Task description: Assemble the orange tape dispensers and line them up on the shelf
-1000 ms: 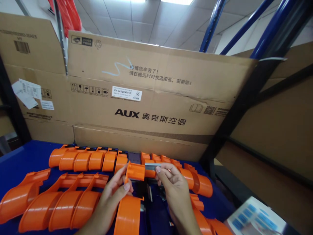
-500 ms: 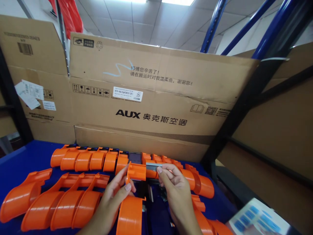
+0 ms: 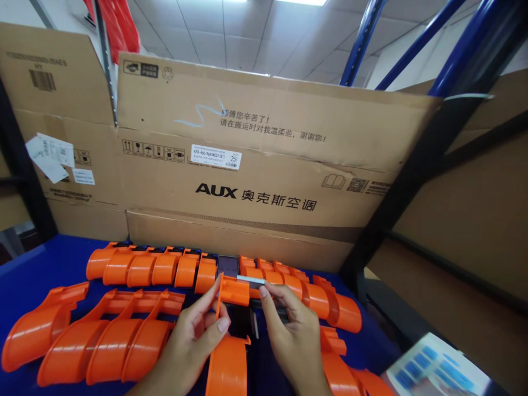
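My left hand [image 3: 202,324] pinches an orange plastic tape dispenser [image 3: 235,290] by its side wall near the top end. A wide curved orange band below the fingers seems to belong to this same piece. Between thumb and fingers, my right hand [image 3: 295,330] grips a narrow metal blade [image 3: 251,280] with a toothed edge. The blade lies along the top edge of the dispenser's end and overlaps it in view. Whether it is seated there, I cannot tell. Dark items beneath both hands are partly hidden.
More orange dispensers [image 3: 109,349] lie in rows on the blue surface [image 3: 25,269], left, right and behind. A dark rectangular device [image 3: 228,265] stands among the back row. Cardboard [image 3: 256,165] walls the back. A dark post [image 3: 396,198] and a white-and-blue printed box [image 3: 437,368] are at right.
My right hand has brought the blade leftward, over the dispenser's end, and its toothed edge now shows. The dispenser in my left hand has shifted slightly right and tilted.
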`<state>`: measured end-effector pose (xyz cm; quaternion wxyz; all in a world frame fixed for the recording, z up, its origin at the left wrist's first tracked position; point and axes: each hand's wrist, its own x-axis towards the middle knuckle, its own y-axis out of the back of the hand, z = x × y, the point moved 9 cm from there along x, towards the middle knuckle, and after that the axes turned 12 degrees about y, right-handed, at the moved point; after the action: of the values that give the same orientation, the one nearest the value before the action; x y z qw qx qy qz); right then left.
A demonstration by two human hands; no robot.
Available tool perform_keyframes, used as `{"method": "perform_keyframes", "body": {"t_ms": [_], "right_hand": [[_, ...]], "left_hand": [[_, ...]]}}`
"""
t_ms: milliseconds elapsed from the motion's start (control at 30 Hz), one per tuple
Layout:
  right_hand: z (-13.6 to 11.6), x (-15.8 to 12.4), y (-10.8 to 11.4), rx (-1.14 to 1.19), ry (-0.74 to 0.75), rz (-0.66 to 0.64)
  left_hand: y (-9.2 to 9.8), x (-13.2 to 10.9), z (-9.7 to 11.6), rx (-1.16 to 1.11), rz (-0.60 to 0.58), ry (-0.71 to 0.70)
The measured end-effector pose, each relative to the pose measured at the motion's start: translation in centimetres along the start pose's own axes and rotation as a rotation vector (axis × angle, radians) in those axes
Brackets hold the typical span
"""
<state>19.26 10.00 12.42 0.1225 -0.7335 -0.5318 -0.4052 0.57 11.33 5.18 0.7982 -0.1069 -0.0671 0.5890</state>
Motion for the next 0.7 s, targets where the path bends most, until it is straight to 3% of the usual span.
{"method": "perform_keyframes", "body": {"t_ms": [100, 400, 567, 700], "right_hand": [[-1.1, 0.0, -0.1, -0.059, 0.069, -0.063], [-2.3, -0.5, -1.8, -0.145, 0.205, -0.252], [-2.0, -0.3, -2.6, -0.189, 0.248, -0.384], [-0.8, -0.8, -3.8, -0.405, 0.220, -0.537]], "left_hand": [[-0.2, 0.0, -0.4, 0.052, -0.039, 0.011], [-0.6, -0.3, -0.8, 0.079, -0.011, 0.039], [1.1, -0.2, -0.5, -0.046, 0.107, 0.052], [3.1, -0.1, 0.2, -0.159, 0.263, 0.044]]}}
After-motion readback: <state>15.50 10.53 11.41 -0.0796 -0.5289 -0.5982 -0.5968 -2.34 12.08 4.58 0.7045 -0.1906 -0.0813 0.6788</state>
